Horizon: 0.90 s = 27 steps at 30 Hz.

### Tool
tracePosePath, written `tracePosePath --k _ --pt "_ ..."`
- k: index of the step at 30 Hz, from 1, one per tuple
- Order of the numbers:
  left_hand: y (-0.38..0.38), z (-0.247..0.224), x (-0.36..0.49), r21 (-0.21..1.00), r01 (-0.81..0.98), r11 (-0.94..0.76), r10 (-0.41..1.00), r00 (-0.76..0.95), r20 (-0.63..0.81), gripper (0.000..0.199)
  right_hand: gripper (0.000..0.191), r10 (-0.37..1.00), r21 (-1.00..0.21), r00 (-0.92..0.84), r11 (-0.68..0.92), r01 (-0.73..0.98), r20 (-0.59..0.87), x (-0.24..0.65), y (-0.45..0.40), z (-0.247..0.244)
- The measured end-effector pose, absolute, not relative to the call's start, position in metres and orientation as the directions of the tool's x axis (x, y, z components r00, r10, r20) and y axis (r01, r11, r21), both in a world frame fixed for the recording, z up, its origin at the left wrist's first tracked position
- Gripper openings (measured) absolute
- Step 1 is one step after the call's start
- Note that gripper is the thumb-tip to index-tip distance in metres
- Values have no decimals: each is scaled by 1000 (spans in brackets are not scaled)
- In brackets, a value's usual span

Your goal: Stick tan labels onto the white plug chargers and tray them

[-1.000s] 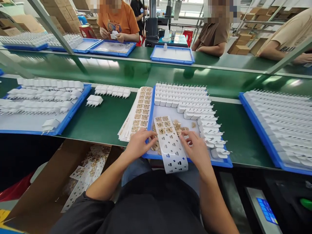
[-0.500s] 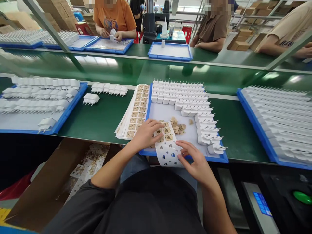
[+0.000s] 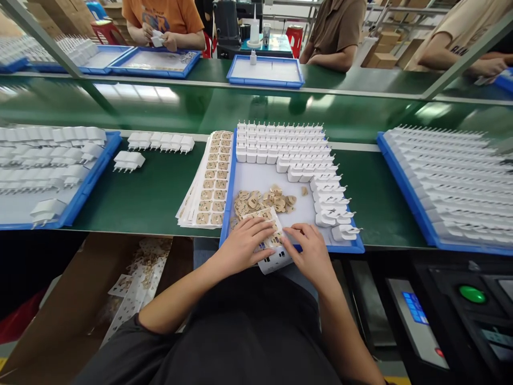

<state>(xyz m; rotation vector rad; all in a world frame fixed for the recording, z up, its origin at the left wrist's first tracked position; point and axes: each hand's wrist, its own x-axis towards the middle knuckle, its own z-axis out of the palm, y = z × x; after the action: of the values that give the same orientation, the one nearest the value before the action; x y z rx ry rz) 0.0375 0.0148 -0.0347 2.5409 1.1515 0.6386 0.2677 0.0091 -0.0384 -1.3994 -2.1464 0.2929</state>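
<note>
A white die-cut sheet (image 3: 276, 259) with tan pieces on its upper part and small cutouts below lies over the front rim of a blue-edged tray (image 3: 347, 248), its lower end curling down. My left hand (image 3: 242, 245) rests on the sheet's left side, fingers stretched out and thumb apart. At the right edge, my right hand (image 3: 311, 254) has thumb and index finger close together on the sheet. Loose tan die-cut pieces (image 3: 249, 203) are heaped just beyond my hands. White plug housings (image 3: 296, 172) with metal pins stand in rows along the tray's back and right.
Left of the tray lies a stack of tan-piece sheets (image 3: 213, 182). Several plug housings (image 3: 129, 160) sit further left, beside another tray (image 3: 94, 179). A full tray (image 3: 412, 198) is at right. Below left, a cardboard box (image 3: 52, 315) holds scrap sheets. Co-workers sit across the line.
My hands and the sheet have come nearer to my body, uncovering more of the tan heap. My left hand has slid down over the sheet. The camera view has shifted slightly.
</note>
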Motion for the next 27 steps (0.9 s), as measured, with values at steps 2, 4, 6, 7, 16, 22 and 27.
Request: tracePosePath --k 2,4,6,7,16,22,27 --pt "13 -37 38 392 647 -654 756 586 293 48 29 889 -428 -321 441 788 326 264 9 -41" --pt "11 -41 39 357 652 -668 744 596 303 49 30 883 -416 -339 456 787 325 262 7 -41" --pt "11 -44 39 326 662 -675 738 604 301 49 29 885 -422 -353 457 783 304 261 5 -40" --pt "10 -46 39 312 670 -674 739 605 296 49 28 890 -430 -356 451 782 285 260 4 -39" --pt "7 -49 37 219 705 -675 737 628 249 54 17 917 -552 -322 399 732 235 257 -2 -34" --pt "6 -44 39 225 713 -664 748 635 193 61 10 929 -601 -268 369 709 253 252 3 -36" --pt "10 -38 39 228 759 -611 791 599 124 53 11 905 -694 -252 424 581 343 255 6 -27"
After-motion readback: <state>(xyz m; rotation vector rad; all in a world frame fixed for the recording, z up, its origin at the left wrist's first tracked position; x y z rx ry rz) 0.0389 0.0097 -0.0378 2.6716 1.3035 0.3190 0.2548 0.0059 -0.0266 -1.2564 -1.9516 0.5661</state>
